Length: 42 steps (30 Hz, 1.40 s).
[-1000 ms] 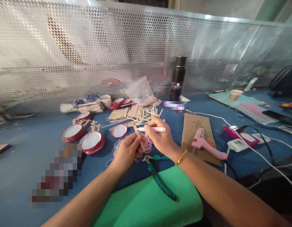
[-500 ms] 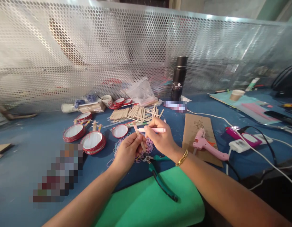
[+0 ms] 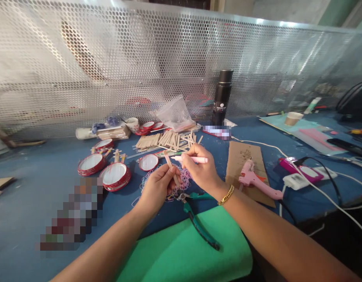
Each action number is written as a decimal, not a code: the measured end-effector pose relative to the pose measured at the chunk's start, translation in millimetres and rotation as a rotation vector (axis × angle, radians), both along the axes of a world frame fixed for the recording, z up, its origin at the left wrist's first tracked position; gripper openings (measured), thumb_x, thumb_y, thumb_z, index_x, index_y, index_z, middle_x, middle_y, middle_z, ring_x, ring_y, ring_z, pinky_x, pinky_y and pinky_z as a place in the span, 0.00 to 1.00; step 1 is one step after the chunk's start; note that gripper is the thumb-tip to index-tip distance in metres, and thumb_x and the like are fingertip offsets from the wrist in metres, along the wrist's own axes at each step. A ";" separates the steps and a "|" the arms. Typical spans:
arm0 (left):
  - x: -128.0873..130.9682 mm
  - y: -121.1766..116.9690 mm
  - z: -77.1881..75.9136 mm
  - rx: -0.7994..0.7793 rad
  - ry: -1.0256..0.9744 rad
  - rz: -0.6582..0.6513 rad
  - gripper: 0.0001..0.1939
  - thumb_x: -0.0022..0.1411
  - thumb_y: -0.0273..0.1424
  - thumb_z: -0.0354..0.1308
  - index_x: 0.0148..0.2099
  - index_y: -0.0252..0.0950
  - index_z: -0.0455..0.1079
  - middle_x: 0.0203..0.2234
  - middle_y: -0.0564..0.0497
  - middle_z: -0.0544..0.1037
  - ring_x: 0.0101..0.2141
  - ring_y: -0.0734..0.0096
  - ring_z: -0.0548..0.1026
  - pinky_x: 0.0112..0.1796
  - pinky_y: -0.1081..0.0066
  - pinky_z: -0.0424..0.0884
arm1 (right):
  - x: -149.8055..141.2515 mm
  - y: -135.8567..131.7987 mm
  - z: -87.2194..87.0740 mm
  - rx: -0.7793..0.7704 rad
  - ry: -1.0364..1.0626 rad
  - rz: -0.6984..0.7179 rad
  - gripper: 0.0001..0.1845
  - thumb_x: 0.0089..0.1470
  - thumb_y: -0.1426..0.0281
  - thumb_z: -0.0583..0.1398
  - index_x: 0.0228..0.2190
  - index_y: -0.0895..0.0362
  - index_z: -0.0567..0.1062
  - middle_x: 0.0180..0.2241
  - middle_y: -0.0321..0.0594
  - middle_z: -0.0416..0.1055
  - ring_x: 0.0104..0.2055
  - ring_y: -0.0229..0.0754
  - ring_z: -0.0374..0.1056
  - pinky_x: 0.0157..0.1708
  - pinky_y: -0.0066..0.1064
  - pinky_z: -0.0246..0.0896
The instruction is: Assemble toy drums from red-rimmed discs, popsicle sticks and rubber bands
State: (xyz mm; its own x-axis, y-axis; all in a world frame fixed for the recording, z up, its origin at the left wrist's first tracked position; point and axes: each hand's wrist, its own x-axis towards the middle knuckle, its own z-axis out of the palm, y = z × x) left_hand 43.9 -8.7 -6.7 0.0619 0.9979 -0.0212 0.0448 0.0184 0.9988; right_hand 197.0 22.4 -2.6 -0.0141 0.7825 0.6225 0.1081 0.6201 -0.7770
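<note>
One stick (image 3: pixel 167 158) pinched in left hand (image 3: pixel 157 182), pink marker (image 3: pixel 201 159) gripped in right hand (image 3: pixel 202 169), shifted slightly rightward since earlier

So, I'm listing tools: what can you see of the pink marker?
The pink marker is slim and straight, plastic by its look, with a narrower, paler tip exposed. The right hand grips it, hiding part of its barrel. It is held nearly level, tip towards the wooden stick in the left hand; whether they touch is unclear.
</note>
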 end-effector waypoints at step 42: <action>-7.0 5.5 4.3 0.054 -0.148 0.116 0.19 0.55 0.48 0.69 0.33 0.36 0.76 0.23 0.50 0.79 0.26 0.69 0.72 0.31 0.71 0.67 | 47.6 36.8 -8.6 -0.133 -1.109 -0.330 0.12 0.59 0.80 0.60 0.41 0.55 0.78 0.35 0.45 0.81 0.41 0.48 0.76 0.42 0.37 0.57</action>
State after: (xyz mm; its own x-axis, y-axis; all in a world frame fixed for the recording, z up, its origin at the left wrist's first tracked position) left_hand 36.8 -3.2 -2.4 -0.0549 0.9979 0.0337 -0.1017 -0.0392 0.9940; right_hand 244.6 59.2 -11.2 -0.2826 0.9080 0.3093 0.9104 0.3555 -0.2117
